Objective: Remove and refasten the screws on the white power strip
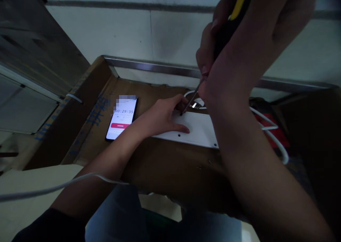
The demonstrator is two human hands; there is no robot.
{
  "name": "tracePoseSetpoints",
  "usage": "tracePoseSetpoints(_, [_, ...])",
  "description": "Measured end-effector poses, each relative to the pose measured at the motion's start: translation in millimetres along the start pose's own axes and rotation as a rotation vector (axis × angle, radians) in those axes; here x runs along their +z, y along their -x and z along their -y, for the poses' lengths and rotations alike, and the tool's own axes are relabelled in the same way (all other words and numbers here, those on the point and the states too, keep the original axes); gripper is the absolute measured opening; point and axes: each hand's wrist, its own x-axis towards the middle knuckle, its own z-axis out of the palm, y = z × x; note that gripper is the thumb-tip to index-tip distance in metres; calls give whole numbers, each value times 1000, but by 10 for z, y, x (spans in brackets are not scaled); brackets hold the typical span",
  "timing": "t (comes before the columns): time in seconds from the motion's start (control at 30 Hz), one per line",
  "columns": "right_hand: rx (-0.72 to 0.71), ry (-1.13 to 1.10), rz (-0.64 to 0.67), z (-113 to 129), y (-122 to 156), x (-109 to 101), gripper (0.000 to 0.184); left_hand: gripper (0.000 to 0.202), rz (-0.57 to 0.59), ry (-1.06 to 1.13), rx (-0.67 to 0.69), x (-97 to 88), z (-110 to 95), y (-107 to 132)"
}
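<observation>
My right hand (226, 54) is wrapped around the black and yellow handle of a screwdriver (194, 94). Its thin shaft slants down to the left, and the tip meets a dark hole near the far edge of a long white power strip (198, 128), which lies with its holed face up. My left hand (162, 116) grips the strip's left part, thumb laid across the top and forefinger beside the shaft. The other left fingers are partly hidden. My right wrist covers the strip's right end. Further dark screw holes show along the near edge.
A phone (121, 121) with a running timer lies left on the cardboard (165, 160). White cable (277, 149) and a metal-pronged plug (198, 103) sit behind and right, near a red object (274, 132). Small screws (209, 161) lie in front. Another cable (53, 188) crosses my left forearm.
</observation>
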Motion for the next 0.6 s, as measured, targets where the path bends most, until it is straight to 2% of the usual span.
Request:
tracePoseSetpoints(0.23, [86, 215, 49, 82, -34, 12, 74, 64, 17, 1, -6, -3, -4, -4])
tracePoseSetpoints(0.53, [182, 242, 38, 199, -36, -13, 68, 66, 9, 7, -11, -8, -24, 4])
tracePoseSetpoints(0.57, [201, 223, 32, 217, -40, -7, 66, 64, 8, 7, -6, -10, -23, 5])
tracePoseSetpoints(0.6, [278, 183, 76, 237, -53, -7, 65, 61, 5, 7, 4, -11, -21, 6])
